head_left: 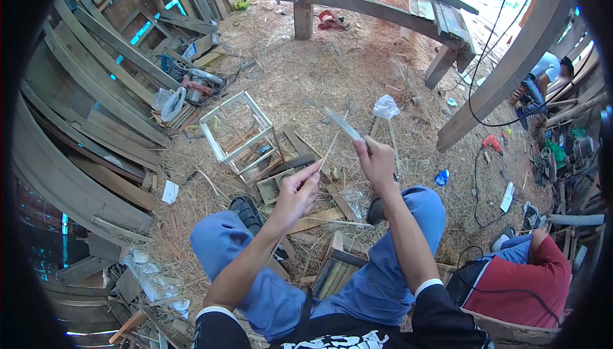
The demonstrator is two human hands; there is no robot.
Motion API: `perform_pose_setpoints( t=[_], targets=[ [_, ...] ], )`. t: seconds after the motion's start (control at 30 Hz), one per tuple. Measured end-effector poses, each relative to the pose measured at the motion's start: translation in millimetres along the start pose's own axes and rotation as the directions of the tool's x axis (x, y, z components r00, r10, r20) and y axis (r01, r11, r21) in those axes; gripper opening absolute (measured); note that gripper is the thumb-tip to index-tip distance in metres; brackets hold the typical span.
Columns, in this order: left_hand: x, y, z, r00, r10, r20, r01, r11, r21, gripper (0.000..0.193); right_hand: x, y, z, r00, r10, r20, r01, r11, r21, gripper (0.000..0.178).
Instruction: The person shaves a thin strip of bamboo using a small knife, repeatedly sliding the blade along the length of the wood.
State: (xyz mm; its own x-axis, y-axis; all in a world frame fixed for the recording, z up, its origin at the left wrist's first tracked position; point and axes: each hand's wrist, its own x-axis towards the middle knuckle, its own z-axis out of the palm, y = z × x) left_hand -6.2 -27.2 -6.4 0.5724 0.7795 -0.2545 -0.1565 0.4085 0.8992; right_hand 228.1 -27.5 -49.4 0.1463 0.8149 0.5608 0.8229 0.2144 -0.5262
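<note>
Between the thumb and fingers of my left hand (299, 194) is a thin wooden stick (329, 148), tilted up and away from me. My right hand (378, 161) is closed round the handle of a knife (345, 124). Its pale blade points up and to the left, beyond the far end of the stick, and looks slightly blurred. From this view I cannot tell whether blade and stick touch. Both hands are above my spread knees. Below them lie wood offcuts (314, 220) and a wooden box with slats (340, 266).
An open wooden frame (220, 152) stands ahead on the straw-strewn floor. Boards (83, 74) lean along the left wall. A workbench (377, 11) is at the back, beside a slanted post (504, 71). One person in red (520, 285) sits close right; another (543, 78) bends farther off.
</note>
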Motion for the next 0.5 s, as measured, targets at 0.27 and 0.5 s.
perform_pose_setpoints(
  t=[0.27,0.5],
  targets=[
    [2,-6,-4,0.994,0.110,-0.021,-0.105,0.978,0.179,0.039,0,-9,-6,0.997,-0.019,0.076,0.012,0.996,0.091,0.036],
    [10,-19,-6,0.959,0.281,0.016,-0.254,0.838,0.482,0.037,-16,-23,-4,0.947,-0.275,0.166,0.264,0.961,0.086,0.034]
  ],
)
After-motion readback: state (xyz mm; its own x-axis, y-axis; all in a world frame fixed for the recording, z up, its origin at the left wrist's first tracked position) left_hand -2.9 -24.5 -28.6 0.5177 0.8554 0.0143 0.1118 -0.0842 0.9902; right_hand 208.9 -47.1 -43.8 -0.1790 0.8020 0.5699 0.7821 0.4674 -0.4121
